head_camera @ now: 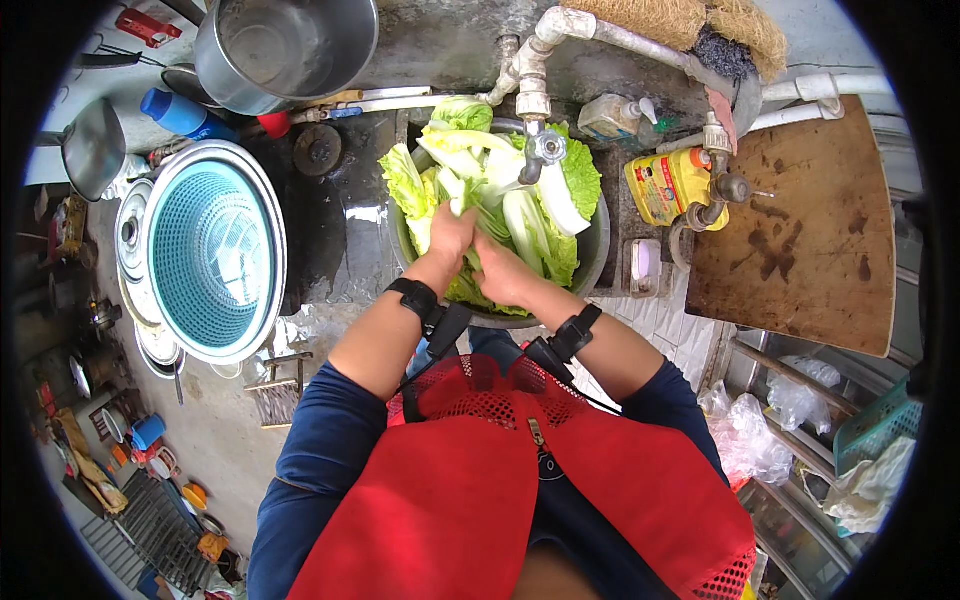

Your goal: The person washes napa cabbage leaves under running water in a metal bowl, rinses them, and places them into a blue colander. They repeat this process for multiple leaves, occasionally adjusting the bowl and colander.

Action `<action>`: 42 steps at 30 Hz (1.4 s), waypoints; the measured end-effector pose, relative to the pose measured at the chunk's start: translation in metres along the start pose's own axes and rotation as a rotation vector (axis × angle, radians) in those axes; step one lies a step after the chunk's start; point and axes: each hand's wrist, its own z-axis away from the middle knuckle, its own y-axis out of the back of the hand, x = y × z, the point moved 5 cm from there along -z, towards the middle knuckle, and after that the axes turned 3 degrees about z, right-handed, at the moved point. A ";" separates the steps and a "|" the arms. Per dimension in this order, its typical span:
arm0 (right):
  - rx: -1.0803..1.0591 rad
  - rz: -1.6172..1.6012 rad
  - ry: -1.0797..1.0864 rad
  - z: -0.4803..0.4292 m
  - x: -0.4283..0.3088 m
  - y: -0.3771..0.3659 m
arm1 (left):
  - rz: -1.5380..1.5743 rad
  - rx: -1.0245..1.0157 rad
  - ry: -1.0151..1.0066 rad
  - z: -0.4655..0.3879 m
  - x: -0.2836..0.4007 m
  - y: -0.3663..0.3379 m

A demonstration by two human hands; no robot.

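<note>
A wide grey basin (598, 251) in front of me is heaped with napa cabbage leaves (525, 214), pale stalks and frilly green tips mixed together. Over its near left part, my left hand (452, 234) grips a cabbage leaf (459, 189) whose white stalk rises past the fingers. My right hand (495, 268) is close against it, its fingers curled in among the greens; the leaves hide its fingertips, so its hold cannot be made out. Above the heap hangs a metal tap (534, 161) with a clear round handle. No water shows falling from it.
Left of the basin stand a blue plastic colander (206, 259) nested in a pale bowl and a large metal pot (289, 49). To the right are a yellow jug (666, 187), a soap box (644, 266), a pump bottle (611, 118) and a stained wooden board (799, 240). White pipes (637, 49) cross behind.
</note>
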 end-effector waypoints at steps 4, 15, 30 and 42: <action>-0.078 -0.133 0.004 0.007 0.012 0.011 | 0.106 -0.048 -0.056 0.013 0.013 0.015; -0.033 -0.493 -0.135 -0.009 0.027 0.043 | 0.431 -0.482 -0.156 0.034 0.075 0.000; 0.304 0.054 -0.533 -0.011 0.082 0.043 | -0.787 0.073 -0.355 0.025 0.015 0.031; 0.212 -0.035 -0.582 0.022 0.066 0.070 | -0.238 -0.064 0.040 0.037 0.018 0.026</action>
